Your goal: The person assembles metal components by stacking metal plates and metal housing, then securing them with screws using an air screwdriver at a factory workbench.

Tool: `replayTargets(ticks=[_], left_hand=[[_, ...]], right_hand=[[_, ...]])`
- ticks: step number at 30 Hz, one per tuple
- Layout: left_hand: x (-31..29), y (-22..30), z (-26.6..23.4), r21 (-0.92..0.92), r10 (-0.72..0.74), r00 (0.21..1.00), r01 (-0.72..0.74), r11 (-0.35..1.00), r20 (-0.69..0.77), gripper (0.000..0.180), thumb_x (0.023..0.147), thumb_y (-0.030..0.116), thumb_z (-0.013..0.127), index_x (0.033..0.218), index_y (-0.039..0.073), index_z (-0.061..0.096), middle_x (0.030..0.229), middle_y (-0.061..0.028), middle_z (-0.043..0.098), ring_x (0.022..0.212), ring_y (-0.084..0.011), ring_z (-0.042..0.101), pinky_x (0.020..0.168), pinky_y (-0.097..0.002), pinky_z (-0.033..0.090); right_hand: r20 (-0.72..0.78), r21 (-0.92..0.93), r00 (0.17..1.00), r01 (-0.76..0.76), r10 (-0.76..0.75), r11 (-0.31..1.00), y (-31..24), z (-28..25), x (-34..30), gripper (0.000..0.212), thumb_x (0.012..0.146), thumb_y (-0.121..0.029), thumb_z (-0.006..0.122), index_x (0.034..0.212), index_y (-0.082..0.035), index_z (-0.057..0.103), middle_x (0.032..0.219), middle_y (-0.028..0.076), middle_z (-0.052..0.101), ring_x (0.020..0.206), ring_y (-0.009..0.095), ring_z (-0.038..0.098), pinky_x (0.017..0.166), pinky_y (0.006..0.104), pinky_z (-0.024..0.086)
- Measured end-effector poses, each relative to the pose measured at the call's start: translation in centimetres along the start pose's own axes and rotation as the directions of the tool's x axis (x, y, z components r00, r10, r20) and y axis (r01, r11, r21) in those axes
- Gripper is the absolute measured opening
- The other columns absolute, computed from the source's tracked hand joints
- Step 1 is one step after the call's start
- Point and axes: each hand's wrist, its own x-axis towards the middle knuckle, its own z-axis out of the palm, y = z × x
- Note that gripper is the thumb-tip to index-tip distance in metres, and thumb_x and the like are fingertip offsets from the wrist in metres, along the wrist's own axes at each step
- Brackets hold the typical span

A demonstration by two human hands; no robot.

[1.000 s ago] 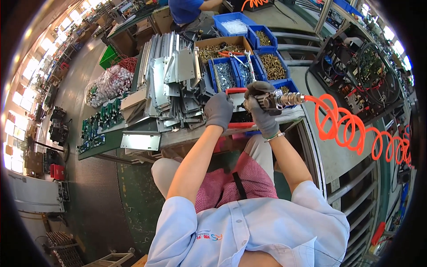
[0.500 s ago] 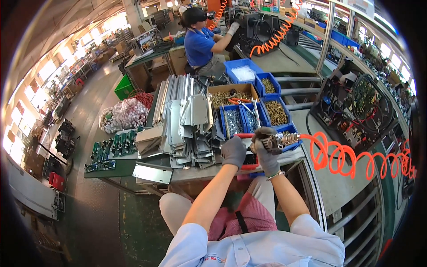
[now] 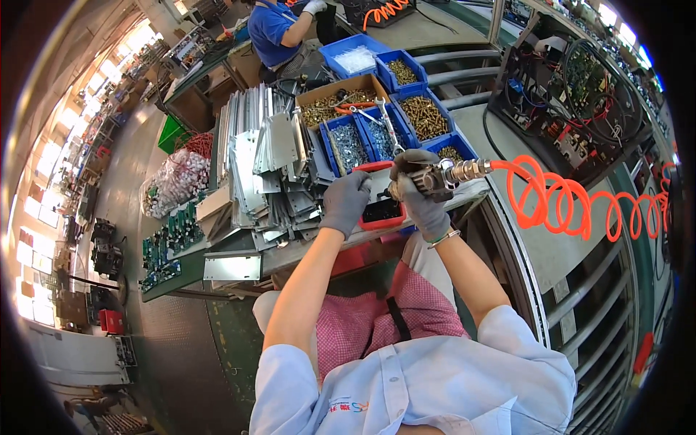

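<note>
My right hand (image 3: 423,199), in a grey glove, is wrapped round an air-powered driver (image 3: 429,181) lying sideways. An orange coiled air hose (image 3: 533,192) runs from its metal coupling off to the right. My left hand (image 3: 344,204), also gloved, is at the left edge of a red bin (image 3: 383,225) with small dark parts in it. Its fingers are bent and drawn together, and whatever they may hold is hidden. The driver's tip points toward the left hand, over the red bin.
Blue bins (image 3: 427,119) of screws and a cardboard box (image 3: 308,98) with tools stand beyond my hands. Stacked metal plates (image 3: 254,163), circuit boards (image 3: 163,250) and a bagged heap (image 3: 177,181) lie left. At right is an opened electronic unit (image 3: 562,109). A co-worker (image 3: 275,32) sits beyond.
The view has tilted downward and shifted, so the bench appears higher. My left hand sits a little farther left of the driver, showing more of the red bin. The right hand keeps hold of the driver.
</note>
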Motion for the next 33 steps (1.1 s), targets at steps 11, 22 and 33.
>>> replayTargets(ticks=[11, 22, 33], left_hand=[[2.1, 0.2, -1.2, 0.555, 0.415, 0.787, -0.616, 0.558, 0.456, 0.014, 0.079, 0.022, 0.056, 0.085, 0.013, 0.065, 0.070, -0.0094, 0.066, 0.066, -0.0287, 0.067, 0.053, -0.0440, 0.050], [4.0, 2.6, -1.5, 0.493, 0.304, 0.616, -0.776, 0.395, 0.726, 0.025, 0.080, 0.021, 0.053, 0.100, 0.009, 0.061, 0.073, -0.0112, 0.068, 0.064, -0.0314, 0.068, 0.048, -0.0468, 0.050], [3.9, 2.4, -2.6, 0.486, 0.308, 0.604, -0.786, 0.381, 0.735, 0.020, 0.077, 0.017, 0.058, 0.092, 0.005, 0.064, 0.073, -0.0126, 0.067, 0.069, -0.0309, 0.068, 0.056, -0.0432, 0.053]], right_hand=[[-0.027, 0.087, 0.995, -0.089, 0.091, 0.992, 0.2, 0.0, -1.5, 0.029, 0.082, 0.006, 0.050, 0.107, -0.009, 0.050, 0.089, 0.009, 0.057, 0.068, 0.009, 0.053, 0.059, 0.0253, 0.048], [0.036, -0.019, 0.979, -0.200, 0.201, 0.980, 0.0, -0.1, -0.1, 0.027, 0.082, 0.005, 0.050, 0.106, -0.007, 0.052, 0.083, 0.006, 0.056, 0.063, 0.009, 0.052, 0.056, 0.0242, 0.046], [-0.002, 0.049, 0.989, -0.146, 0.146, 0.988, 0.1, 0.1, 0.0, 0.026, 0.082, 0.004, 0.051, 0.106, -0.006, 0.052, 0.081, 0.007, 0.055, 0.060, 0.008, 0.051, 0.053, 0.0248, 0.044]])
